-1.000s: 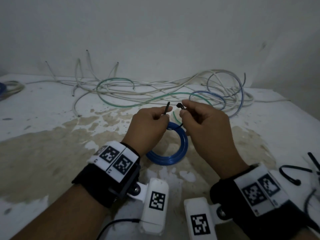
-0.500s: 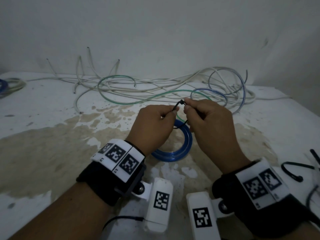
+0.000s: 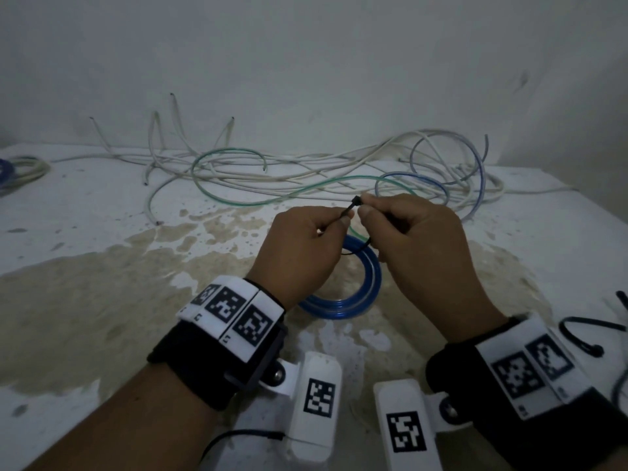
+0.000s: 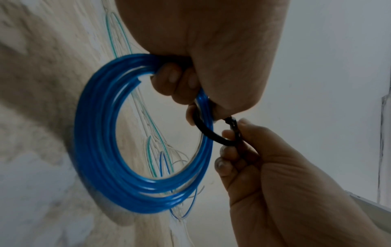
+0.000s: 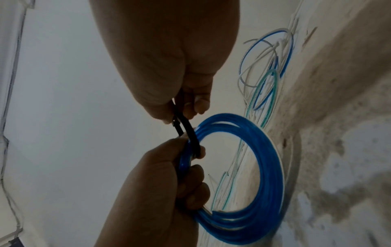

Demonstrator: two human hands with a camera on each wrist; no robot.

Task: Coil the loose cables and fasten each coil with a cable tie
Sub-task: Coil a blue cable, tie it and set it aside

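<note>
A blue cable coil (image 3: 339,305) hangs upright just above the stained table, with a black cable tie (image 3: 350,209) looped round its top strands. My left hand (image 3: 343,222) curls its lower fingers round the blue coil (image 4: 101,150) and pinches the tie's tail between thumb and forefinger. My right hand (image 3: 365,206) pinches the tie's head end, right against the left fingertips. The cable tie (image 4: 211,135) forms a small loop between both hands. In the right wrist view the cable tie (image 5: 188,127) runs from my right fingers down to the blue coil (image 5: 273,167).
A tangle of loose white, green and blue cables (image 3: 306,178) lies along the wall at the back. Another coil (image 3: 20,168) sits at the far left edge. Spare black ties (image 3: 584,334) lie at the right. The table (image 3: 102,300) is white with a brown stain.
One second ago the tie's tail and head stood apart, one in each hand. Both hands have drawn together, so the tail now meets the head.
</note>
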